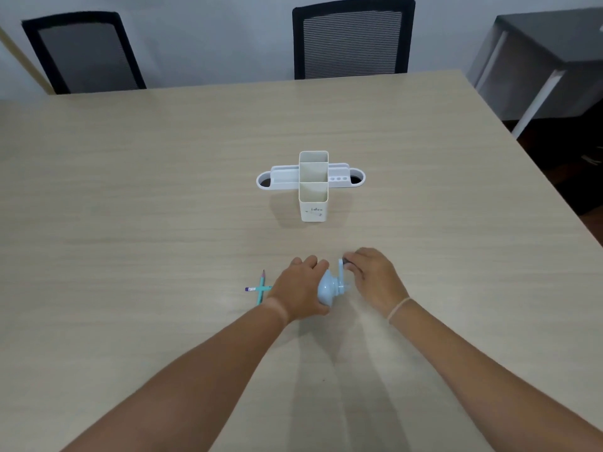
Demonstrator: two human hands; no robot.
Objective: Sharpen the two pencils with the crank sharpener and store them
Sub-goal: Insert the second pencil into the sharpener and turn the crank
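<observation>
Cranking stage: looks like we're mid-sharpen, judging by where both hands sit on the crank sharpener (328, 290), which is on the table (130, 207) right in front of the person.

Left hand: the left hand (298, 287) is wrapped over the pale blue body of the sharpener, fingers curled round it, pinning it down.

Right hand: the right hand (375, 280) has its fingertips pinched on the dark knob at the end of the crank handle (342, 274), which points up and away.

Pencil one: a teal pencil (261, 287) lies on the table just left of the left hand, dark tip pointing away. It looks pointy, so my guess is it's already sharpened, but it's small in view, so not sure.

Pencil two: a second pencil (257, 289) with a purple end lies crosswise over or under the teal one and disappears behind the left hand. I'd bet it's plugged into the sharpener, but the hand hides that bit.

Storage: the white organizer (313, 185) stands well apart, further up the table, and its compartments look bare from here.

Left to do: finish this pencil (maybe the other too), then drop both in the organizer. Roughly halfway at best, I reckon.

Background: two black chairs (354, 39) at the far edge.
</observation>
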